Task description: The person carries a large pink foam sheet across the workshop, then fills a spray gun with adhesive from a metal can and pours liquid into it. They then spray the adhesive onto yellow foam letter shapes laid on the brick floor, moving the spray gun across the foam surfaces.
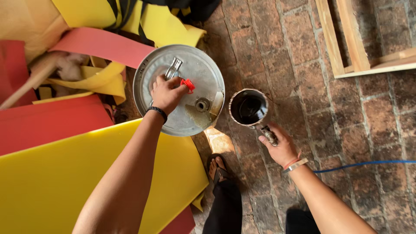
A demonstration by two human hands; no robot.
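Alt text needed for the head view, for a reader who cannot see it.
Seen from above, the left hand grips the handle on a round metal can lid beside a red cap, while the right hand holds a cup of dark liquid. Yellow and red sheets lie on the brick floor.

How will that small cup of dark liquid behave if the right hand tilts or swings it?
The cup looks nearly full of dark liquid, so it would probably slop over with little tilt. The right hand holds only its side handle, so it may feel front-heavy. It seems rigid, likely metal.
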